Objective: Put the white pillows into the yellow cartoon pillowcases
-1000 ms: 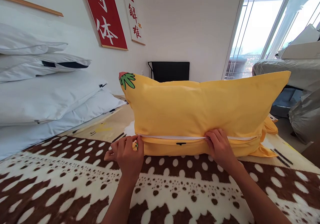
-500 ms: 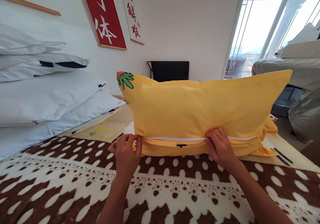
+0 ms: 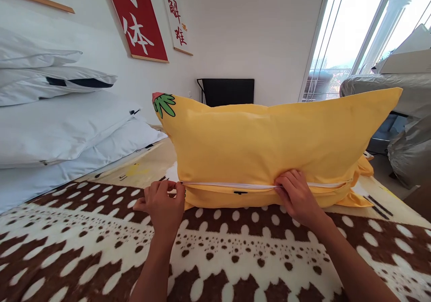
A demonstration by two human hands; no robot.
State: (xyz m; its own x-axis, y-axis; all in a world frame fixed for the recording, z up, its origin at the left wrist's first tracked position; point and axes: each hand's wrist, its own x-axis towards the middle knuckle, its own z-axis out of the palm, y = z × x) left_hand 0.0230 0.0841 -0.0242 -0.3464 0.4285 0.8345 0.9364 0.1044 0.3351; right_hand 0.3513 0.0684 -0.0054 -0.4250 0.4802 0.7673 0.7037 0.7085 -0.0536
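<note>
A plump yellow pillow (image 3: 269, 145) stands on its long edge in front of me, a green leaf print at its upper left corner. Along its lower part runs a white zipper (image 3: 232, 186). At the zipper's left end my left hand (image 3: 164, 205) is closed in a pinch on what looks like the small dark zipper pull, mostly covered by the fingertips. My right hand (image 3: 296, 196) grips the pillowcase fabric at the zipper line, right of the middle, thumb below and fingers above.
Beneath the pillow lies a brown and cream patterned blanket (image 3: 235, 248). White pillows (image 3: 63, 127) are stacked on the left. Behind stands a black panel (image 3: 229, 92) by the wall. Plastic-wrapped furniture (image 3: 387, 89) stands at the right near the window (image 3: 340, 37).
My left hand has moved slightly left along with the zipper's end, and the zipper line looks straighter. The right hand keeps its grip. The view has shifted a little.
</note>
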